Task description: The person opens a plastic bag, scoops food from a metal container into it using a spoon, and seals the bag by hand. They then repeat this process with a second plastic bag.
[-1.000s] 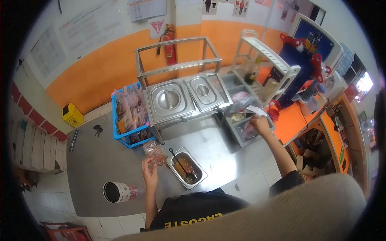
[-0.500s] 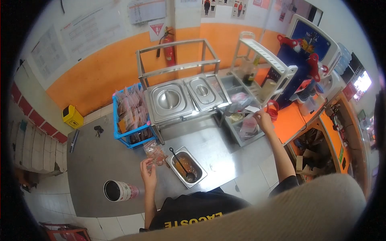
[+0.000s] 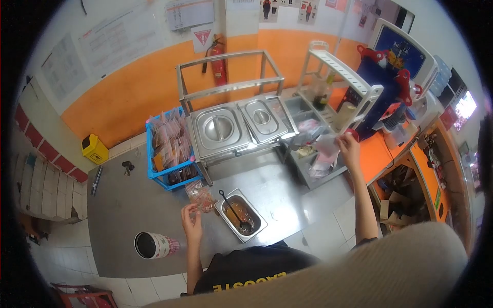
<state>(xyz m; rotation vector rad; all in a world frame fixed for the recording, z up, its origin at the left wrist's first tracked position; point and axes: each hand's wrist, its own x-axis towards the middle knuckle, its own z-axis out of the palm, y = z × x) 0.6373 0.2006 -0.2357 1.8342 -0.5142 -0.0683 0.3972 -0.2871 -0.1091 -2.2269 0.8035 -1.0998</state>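
My left hand is raised over the steel table with its fingers loosely apart and nothing visible in them. Just beyond its fingertips lie small clear bags with reddish contents. Beside them, a steel pan holds orange-brown sauce and a black ladle. Farther right, my right hand pinches a thin clear plastic bag above a grey divided bin. More plastic packets lie in that bin. A patterned paper cup with a dark inside stands left of my left hand.
A blue basket full of filled packets stands by a steel frame with two lidded pans. Behind the bin are a white shelf and an orange counter. Keys lie on the table.
My right hand has moved slightly right, and the clear bag now shows spread out beside its fingers. My left hand has barely moved. The whole view has shifted a little.
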